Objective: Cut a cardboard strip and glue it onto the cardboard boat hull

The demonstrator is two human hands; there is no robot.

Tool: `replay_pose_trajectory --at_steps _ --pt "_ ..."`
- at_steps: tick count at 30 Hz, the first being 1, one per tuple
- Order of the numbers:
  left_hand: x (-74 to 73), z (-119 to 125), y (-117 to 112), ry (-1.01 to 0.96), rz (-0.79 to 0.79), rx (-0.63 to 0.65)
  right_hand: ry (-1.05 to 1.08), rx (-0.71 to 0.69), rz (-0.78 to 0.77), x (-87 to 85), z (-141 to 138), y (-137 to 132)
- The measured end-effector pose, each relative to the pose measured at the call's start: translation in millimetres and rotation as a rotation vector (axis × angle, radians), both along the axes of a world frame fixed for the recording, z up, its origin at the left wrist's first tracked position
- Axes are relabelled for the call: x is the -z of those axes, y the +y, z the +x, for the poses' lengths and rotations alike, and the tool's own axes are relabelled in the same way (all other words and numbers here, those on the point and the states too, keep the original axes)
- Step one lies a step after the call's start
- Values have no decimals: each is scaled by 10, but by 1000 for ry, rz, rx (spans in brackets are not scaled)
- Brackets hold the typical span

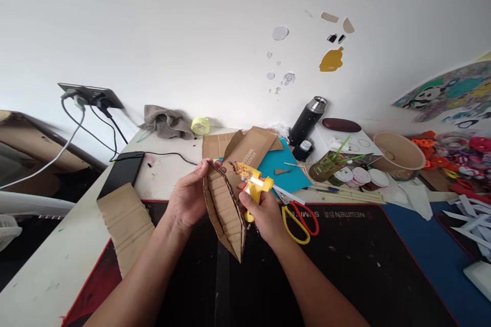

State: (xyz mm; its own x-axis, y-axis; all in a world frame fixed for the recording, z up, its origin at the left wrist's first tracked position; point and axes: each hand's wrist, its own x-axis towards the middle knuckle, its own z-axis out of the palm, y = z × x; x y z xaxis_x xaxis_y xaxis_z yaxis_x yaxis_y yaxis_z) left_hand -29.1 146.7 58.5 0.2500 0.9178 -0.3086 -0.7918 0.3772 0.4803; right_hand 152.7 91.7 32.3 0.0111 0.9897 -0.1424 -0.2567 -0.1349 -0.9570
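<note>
My left hand (191,191) grips the far left edge of a boat-shaped cardboard piece (225,204), which has raised walls and a pointed end towards me. In my right hand (264,212) is a yellow hot glue gun (261,184), fingers wrapped round its handle. Its nozzle, crusted with brownish residue, points left at the far end of the cardboard piece; whether it touches the wall I cannot tell. A glue stick pokes out of the gun's back. Scissors (295,225) with red and yellow handles lie just right of my right hand.
Cardboard sheets (255,148) and a blue sheet (295,179) lie behind my hands. A cardboard strip (126,225) rests at the left. Farther back stand a black thermos (308,120), a jar (326,167) and a bowl (399,150). A black cable (169,153) crosses the table.
</note>
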Motion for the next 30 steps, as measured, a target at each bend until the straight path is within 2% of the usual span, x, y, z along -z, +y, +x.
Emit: replay_pose_trajectory --at_steps 8,18,21,25,28,30 --pt "-27 22 -4 -50 -25 11 -51 -72 67 -122 -48 -10" --pt "-56 37 6 25 -47 6 -74 -67 90 -70 -40 -16" --pt "-70 91 -34 185 -24 -75 -65 -23 59 -39 -58 -10" --pt "-42 233 -161 465 172 -244 -65 -1 -27 19 -110 5" --pt "-5 315 -224 542 191 -287 -53 45 -75 51 -123 24" --pt "16 317 -214 608 218 -405 -45 97 -73 59 -99 42"
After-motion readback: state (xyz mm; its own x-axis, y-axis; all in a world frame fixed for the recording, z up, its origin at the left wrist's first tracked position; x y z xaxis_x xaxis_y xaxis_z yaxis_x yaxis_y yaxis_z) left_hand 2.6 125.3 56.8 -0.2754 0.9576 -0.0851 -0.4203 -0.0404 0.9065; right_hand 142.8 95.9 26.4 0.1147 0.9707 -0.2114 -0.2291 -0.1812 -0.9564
